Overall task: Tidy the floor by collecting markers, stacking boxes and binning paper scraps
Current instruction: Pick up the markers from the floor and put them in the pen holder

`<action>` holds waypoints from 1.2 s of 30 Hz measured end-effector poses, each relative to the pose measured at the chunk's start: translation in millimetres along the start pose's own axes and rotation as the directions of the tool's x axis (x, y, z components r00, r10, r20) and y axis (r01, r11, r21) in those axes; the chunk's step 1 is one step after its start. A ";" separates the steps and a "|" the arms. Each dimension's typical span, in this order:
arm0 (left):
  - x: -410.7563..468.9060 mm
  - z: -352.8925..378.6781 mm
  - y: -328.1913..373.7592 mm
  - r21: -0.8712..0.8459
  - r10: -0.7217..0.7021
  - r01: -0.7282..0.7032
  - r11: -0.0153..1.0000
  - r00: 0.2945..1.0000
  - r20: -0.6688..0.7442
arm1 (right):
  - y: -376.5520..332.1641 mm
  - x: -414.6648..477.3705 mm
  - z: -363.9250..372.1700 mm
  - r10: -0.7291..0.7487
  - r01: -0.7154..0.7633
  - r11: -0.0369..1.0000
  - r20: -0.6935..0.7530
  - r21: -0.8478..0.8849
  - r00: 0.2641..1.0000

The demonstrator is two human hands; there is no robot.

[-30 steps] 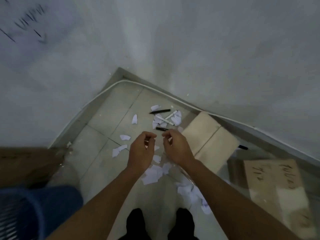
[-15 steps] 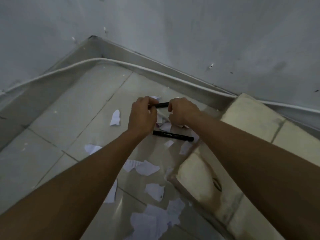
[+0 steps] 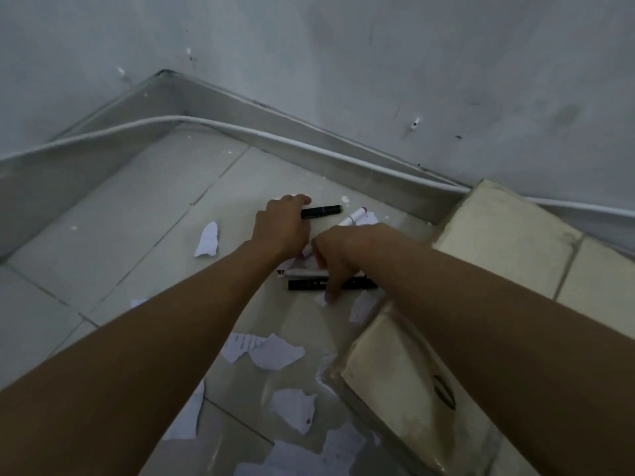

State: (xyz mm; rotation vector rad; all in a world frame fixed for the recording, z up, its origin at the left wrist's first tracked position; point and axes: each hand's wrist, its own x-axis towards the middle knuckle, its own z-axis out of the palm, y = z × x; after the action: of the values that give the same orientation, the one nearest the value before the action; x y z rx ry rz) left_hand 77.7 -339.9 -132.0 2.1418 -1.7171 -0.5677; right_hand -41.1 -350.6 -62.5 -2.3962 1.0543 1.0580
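Observation:
Two black markers and two white ones lie on the tiled floor near the wall corner. My left hand (image 3: 281, 228) curls over the left end of the far black marker (image 3: 323, 211). My right hand (image 3: 343, 252) reaches down across the near black marker (image 3: 357, 284), one fingertip on the floor in front of it; whether it grips is unclear. A white marker with a red tip (image 3: 355, 216) pokes out behind my right hand. Another white marker (image 3: 297, 271) lies partly hidden under both hands. Torn paper scraps (image 3: 268, 350) are scattered towards me.
Flat beige cardboard boxes (image 3: 508, 242) lie against the wall at the right, close to the markers. A white cable (image 3: 240, 130) runs along the grey skirting. More scraps lie at the left (image 3: 208, 238) and near the bottom (image 3: 295, 407).
The view has dropped closer to the floor. My right hand has moved from the far markers back towards me onto the near black marker. My left hand stays on the far black marker.

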 end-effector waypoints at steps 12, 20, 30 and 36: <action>-3.9 15.4 10.6 0.189 0.013 0.026 0.982 0.980 -0.201 | -11.4 9.7 22.3 -0.039 0.037 0.996 -0.016 -0.085 0.999; 14.6 8.5 18.1 -0.160 -0.145 0.169 0.973 0.978 0.148 | -5.3 12.0 25.6 -0.075 0.090 0.983 0.093 -0.160 0.993; 3.7 36.8 17.2 -0.078 0.053 -0.061 0.995 0.994 -0.095 | 6.8 4.8 18.7 -0.001 0.038 0.972 0.157 -0.233 0.988; -19.0 9.9 7.9 -0.336 -0.199 0.114 0.935 0.952 -0.231 | 3.4 4.8 10.9 -0.010 0.008 0.996 -0.024 -0.089 1.000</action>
State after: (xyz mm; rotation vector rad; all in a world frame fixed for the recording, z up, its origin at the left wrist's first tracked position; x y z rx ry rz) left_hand 62.4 -323.1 -134.8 2.0258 -1.2271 -0.5348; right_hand -46.9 -349.5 -73.4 -2.4876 1.0238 1.0977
